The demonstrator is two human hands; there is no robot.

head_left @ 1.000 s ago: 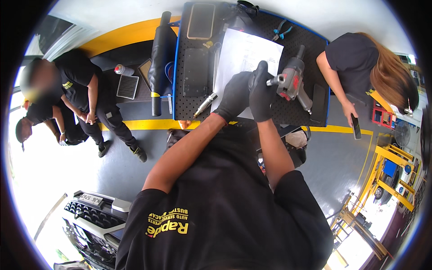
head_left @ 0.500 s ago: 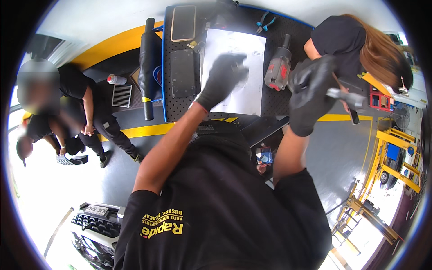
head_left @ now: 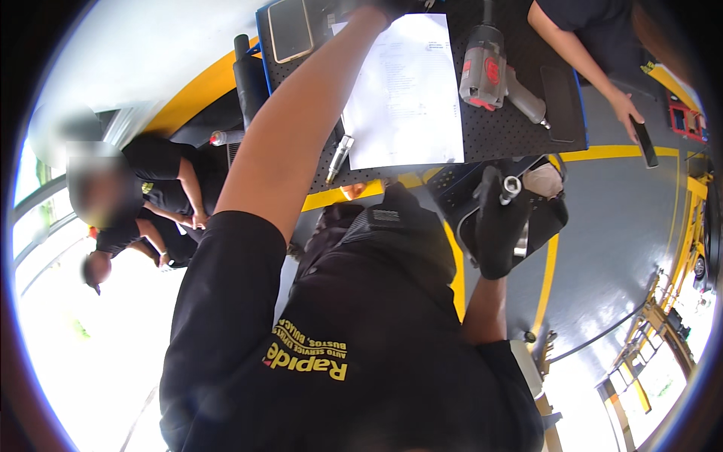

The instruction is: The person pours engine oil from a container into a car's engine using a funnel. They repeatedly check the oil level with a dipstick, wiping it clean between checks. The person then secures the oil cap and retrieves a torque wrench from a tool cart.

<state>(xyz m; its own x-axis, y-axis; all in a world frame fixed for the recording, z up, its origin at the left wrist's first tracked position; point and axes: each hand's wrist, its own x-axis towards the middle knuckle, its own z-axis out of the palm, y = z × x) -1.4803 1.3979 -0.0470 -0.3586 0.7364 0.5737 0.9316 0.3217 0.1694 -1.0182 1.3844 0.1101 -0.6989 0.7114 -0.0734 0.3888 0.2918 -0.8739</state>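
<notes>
My left arm reaches across the black perforated work table (head_left: 301, 177). At the top edge, beyond the white printed sheet (head_left: 407, 113), is my black-gloved left hand (head_left: 388, 7), its fingers cut off by the frame. Lower right, below the table edge, my gloved right hand (head_left: 495, 230) is closed. A chrome socket (head_left: 511, 187) pokes out of it, its round end up. Beside the sheet's lower left corner lies a small silver and brass-coloured piece (head_left: 340, 160) shaped like a spark plug. Right of the sheet rests a grey and red impact wrench (head_left: 483, 71).
A phone (head_left: 291, 30) lies at the table's far left, a dark flat device (head_left: 557, 102) at its right. A black tray (head_left: 546, 215) sits below the right hand. At right a person's hand (head_left: 625, 109) holds a phone (head_left: 645, 145); other people are at left.
My left hand has moved away from over the sheet to the far edge. My right hand has dropped from beside the table to below its edge, still with the socket. The view has shifted.
</notes>
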